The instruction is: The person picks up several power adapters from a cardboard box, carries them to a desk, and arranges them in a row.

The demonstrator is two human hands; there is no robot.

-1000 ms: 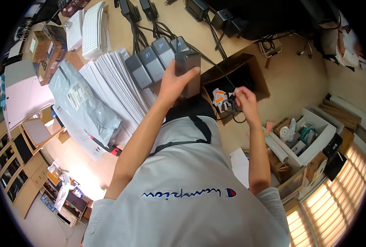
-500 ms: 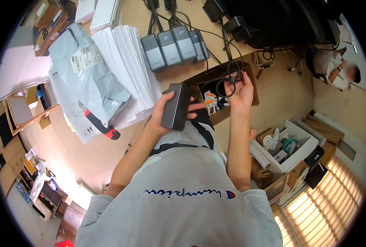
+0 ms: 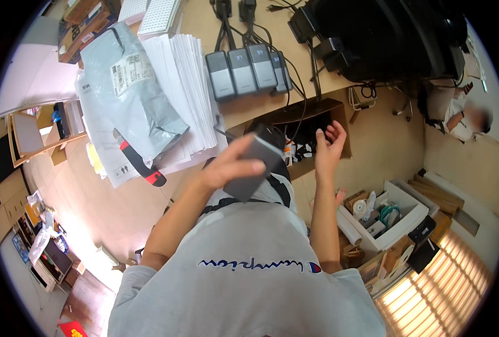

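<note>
— Since half a second ago, what has moved?

— Left hand (image 3: 227, 165) has turned the grey box (image 3: 252, 167) from upright to a slant, so its broad face now shows. The right hand (image 3: 329, 147) has dropped the black cable it pinched and stands open, fingers apart, touching nothing.

— Where is the box now?

— At the centre, in front of the chest, just at six o'clock from the cardboard carton (image 3: 311, 132). The left grip is clamped on it, thumb on the upper face, other fingers under it.

— How to do this step well, in your opinion?

— I think, keep the thumb flat so the box does not slip, and bring the free hand to its far end before turning more. The cable near the carton could catch.

— And around?

— At twelve o'clock, four same chargers (image 3: 248, 72) lie in a row on the worktop (image 3: 294, 33). At ten o'clock is a paper stack (image 3: 185, 84) with a grey mail bag (image 3: 131, 90) on it.
</note>
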